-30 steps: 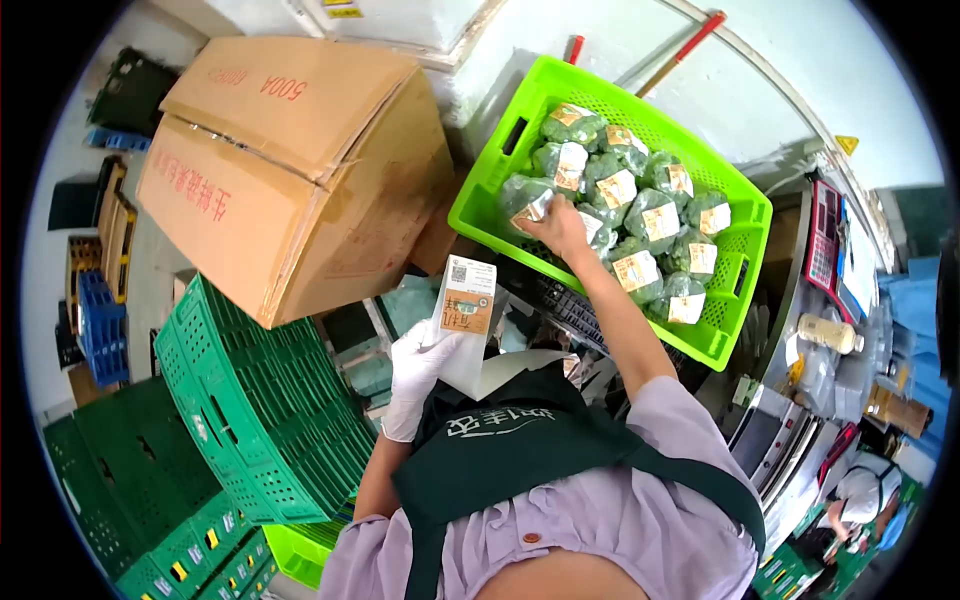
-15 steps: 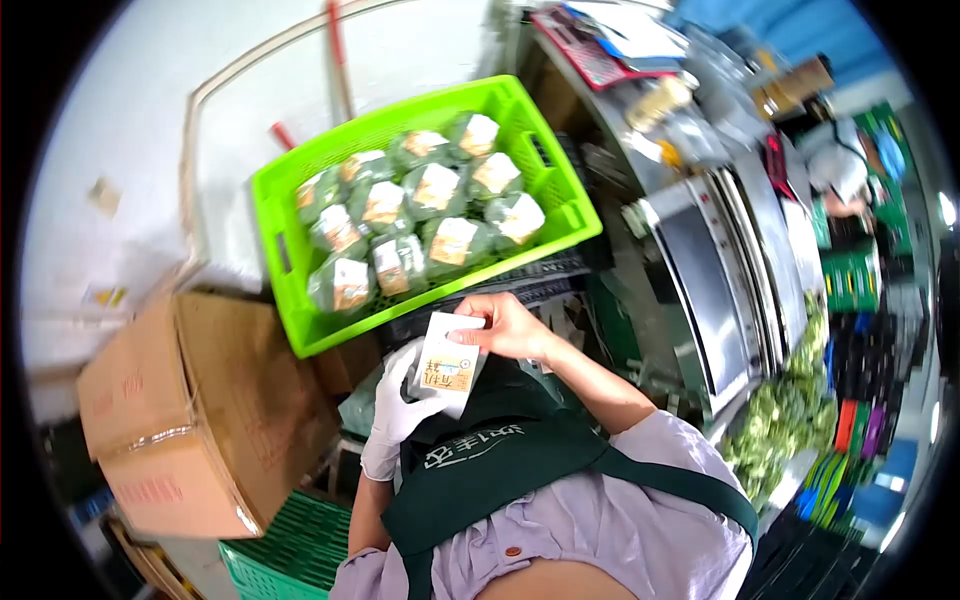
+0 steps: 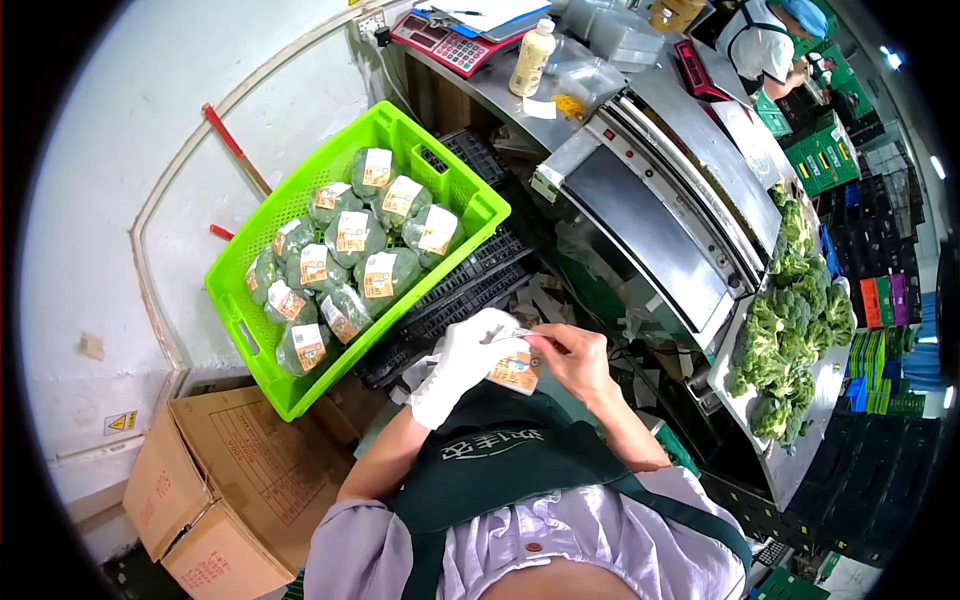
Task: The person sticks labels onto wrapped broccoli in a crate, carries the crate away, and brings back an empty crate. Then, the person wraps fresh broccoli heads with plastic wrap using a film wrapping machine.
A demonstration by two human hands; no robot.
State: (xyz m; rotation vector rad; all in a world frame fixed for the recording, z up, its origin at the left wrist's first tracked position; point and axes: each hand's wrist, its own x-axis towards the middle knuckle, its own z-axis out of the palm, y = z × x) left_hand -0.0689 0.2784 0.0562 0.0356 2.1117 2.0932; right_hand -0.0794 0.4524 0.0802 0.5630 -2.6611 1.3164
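My left hand [image 3: 462, 362], in a white glove, is closed around a small stack of printed labels [image 3: 515, 373], white and orange, in front of my apron. My bare right hand [image 3: 578, 362] pinches the upper right edge of these labels between thumb and fingers. Whether one label is separated from the rest cannot be made out. Beyond my hands, to the left, a bright green crate [image 3: 478, 205] holds several film-wrapped broccoli heads [image 3: 352, 235]. Each wrapped head that shows clearly carries an orange and white label.
Black crates [image 3: 460, 290] lie under the green one. To the right stands a wrapping machine [image 3: 640, 225], with loose broccoli [image 3: 790, 335] beyond it. A bottle [image 3: 532, 60] and red scale [image 3: 450, 45] sit at the back. Cardboard box [image 3: 250, 470] at left; another person [image 3: 760, 45] far right.
My view has swung to the right, so the green crate sits farther left. My gloved hand has moved up over the labels, and my right hand now pinches their edge.
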